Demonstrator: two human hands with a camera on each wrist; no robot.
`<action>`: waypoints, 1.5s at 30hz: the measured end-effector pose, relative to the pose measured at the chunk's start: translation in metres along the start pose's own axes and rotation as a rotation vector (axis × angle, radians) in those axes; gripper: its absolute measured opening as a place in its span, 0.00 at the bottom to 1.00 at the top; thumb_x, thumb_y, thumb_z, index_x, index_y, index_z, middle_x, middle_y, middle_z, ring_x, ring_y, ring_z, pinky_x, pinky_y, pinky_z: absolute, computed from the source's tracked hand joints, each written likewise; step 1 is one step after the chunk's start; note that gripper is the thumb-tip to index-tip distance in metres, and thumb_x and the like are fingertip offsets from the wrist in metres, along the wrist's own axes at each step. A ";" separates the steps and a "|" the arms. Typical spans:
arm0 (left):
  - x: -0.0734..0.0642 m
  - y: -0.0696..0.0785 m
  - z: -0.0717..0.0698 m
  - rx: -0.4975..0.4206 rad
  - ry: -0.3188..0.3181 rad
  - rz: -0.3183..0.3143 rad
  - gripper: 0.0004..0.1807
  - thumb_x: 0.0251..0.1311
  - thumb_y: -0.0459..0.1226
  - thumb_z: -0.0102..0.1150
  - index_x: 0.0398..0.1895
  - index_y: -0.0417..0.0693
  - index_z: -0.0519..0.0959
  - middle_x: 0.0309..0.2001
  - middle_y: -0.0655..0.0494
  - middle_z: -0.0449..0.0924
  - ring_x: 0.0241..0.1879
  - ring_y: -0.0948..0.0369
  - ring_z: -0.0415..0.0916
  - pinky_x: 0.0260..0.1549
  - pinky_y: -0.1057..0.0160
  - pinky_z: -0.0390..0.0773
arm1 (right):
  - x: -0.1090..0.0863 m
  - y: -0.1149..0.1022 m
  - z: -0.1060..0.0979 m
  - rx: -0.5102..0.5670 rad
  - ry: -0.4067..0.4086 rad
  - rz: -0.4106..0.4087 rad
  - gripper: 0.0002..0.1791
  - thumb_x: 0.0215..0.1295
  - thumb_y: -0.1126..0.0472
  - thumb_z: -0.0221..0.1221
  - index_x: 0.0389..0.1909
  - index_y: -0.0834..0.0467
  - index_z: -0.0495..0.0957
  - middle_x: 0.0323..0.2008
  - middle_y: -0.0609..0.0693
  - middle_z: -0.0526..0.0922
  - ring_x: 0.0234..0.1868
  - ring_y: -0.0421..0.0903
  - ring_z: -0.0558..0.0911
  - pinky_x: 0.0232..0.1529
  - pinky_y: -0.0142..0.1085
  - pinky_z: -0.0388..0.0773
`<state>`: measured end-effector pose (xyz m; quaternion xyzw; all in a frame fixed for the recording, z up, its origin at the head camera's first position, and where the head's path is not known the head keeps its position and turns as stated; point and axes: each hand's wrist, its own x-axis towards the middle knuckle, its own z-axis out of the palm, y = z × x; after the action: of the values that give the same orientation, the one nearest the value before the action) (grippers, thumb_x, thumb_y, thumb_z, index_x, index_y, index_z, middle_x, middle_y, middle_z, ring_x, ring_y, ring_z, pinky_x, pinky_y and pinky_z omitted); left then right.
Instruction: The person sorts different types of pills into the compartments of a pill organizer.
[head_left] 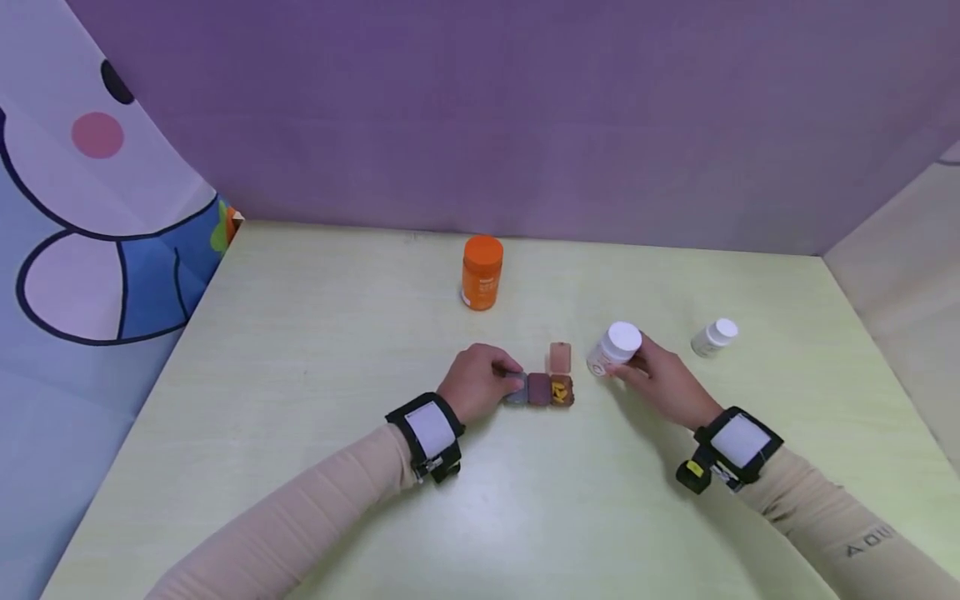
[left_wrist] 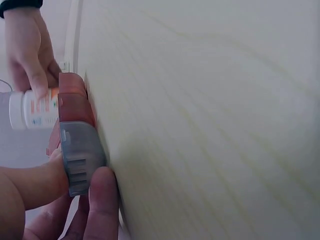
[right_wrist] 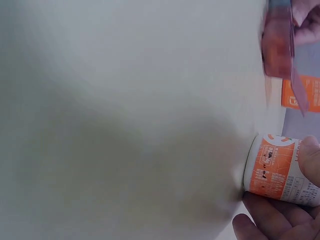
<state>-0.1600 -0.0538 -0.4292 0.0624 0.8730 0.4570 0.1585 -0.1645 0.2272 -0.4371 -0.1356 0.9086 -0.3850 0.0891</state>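
Note:
A small pill organizer (head_left: 538,389) lies on the table, with a grey, a dark purple and a reddish-brown compartment in a row. The reddish-brown one has its lid (head_left: 560,357) flipped back, and yellow pills (head_left: 558,392) show inside. My left hand (head_left: 477,385) grips the grey end (left_wrist: 80,150) between thumb and fingers. To the right of the organizer, my right hand (head_left: 667,385) holds a white pill bottle (head_left: 621,340) by its side, with the white cap on. In the right wrist view, the bottle's orange-and-white label (right_wrist: 272,167) shows, and its base is right at the tabletop.
An orange bottle (head_left: 482,273) with an orange lid stands behind the organizer. A smaller white bottle (head_left: 715,337) is on the right, beyond my right hand. A purple backdrop (head_left: 480,125) rises at the table's (head_left: 337,300) far edge.

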 end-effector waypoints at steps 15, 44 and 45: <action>-0.001 -0.005 0.003 -0.002 0.011 -0.004 0.07 0.63 0.32 0.69 0.43 0.42 0.88 0.40 0.52 0.87 0.41 0.57 0.80 0.46 0.59 0.80 | -0.066 -0.008 0.021 0.002 0.020 -0.036 0.26 0.69 0.66 0.63 0.64 0.68 0.68 0.59 0.67 0.79 0.61 0.64 0.79 0.57 0.56 0.77; -0.004 -0.001 -0.002 -0.025 -0.019 -0.051 0.09 0.64 0.33 0.66 0.47 0.41 0.86 0.42 0.51 0.84 0.43 0.56 0.77 0.48 0.57 0.78 | -0.097 -0.050 0.078 0.002 -0.009 -0.159 0.26 0.62 0.61 0.70 0.60 0.61 0.74 0.53 0.49 0.85 0.55 0.41 0.82 0.57 0.46 0.80; -0.005 -0.001 -0.003 -0.028 -0.016 -0.053 0.10 0.64 0.33 0.66 0.47 0.41 0.86 0.42 0.51 0.84 0.44 0.55 0.77 0.49 0.57 0.78 | -0.097 -0.050 0.078 0.001 -0.006 -0.164 0.26 0.62 0.62 0.71 0.60 0.61 0.75 0.52 0.49 0.85 0.55 0.41 0.82 0.57 0.46 0.80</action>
<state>-0.1563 -0.0579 -0.4273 0.0408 0.8667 0.4641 0.1781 -0.0426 0.1721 -0.4489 -0.2107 0.8940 -0.3909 0.0599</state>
